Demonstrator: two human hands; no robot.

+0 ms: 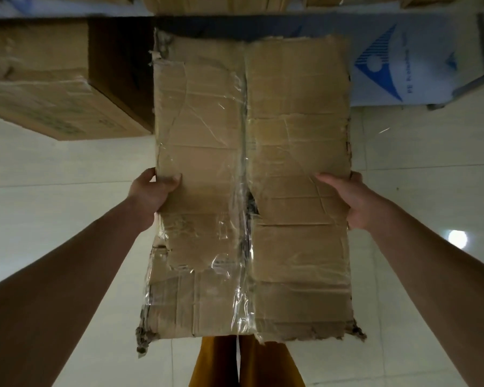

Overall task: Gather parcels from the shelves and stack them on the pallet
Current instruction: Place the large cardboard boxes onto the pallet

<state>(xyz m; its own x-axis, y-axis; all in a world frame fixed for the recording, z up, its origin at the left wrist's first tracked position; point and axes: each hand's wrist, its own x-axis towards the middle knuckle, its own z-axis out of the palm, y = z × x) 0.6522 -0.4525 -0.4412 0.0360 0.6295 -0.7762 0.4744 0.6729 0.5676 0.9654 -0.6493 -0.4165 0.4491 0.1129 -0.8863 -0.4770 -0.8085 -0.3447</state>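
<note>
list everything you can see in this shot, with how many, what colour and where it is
Worn brown cardboard parcel wrapped in clear tape: one, brown, centre, held up between both hands.
Brown cardboard box with green print: one, brown, upper left, on the floor.
White plastic sack with blue triangle logo: one, white and blue, upper right.
Cardboard stacked at the top edge: count unclear, brown, top centre.
Pale tiled floor: one, off-white, under everything.
Mustard trousers: one pair, bottom centre.
Left hand: one, grips the parcel's left edge, thumb on top.
Right hand: one, grips the parcel's right edge.
</note>
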